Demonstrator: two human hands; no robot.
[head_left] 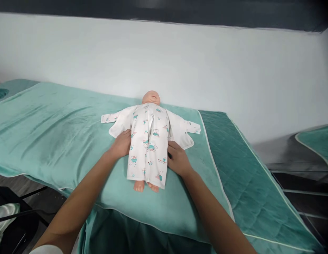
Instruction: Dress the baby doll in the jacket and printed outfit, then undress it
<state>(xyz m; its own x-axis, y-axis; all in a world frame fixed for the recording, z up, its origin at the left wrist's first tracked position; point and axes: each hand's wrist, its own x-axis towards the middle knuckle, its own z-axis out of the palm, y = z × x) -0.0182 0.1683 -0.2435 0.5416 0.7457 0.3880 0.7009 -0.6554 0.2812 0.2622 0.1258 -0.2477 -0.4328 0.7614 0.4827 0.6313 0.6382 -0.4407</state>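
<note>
We are pressing our left hand point(122, 143) and right hand point(177, 159), fingers loosely curled and holding nothing, against both sides of the doll point(149, 141) lying face-up on the bed point(60, 123), keeping its printed trousers point(148, 155) smooth and even.

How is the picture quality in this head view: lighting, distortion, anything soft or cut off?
Head view: even, soft light, no glare; the wall's top edge bows from lens distortion; corners darken. The baby doll is sharp enough to show its print; left hand and right hand cast faint shadows on the green towel.
</note>
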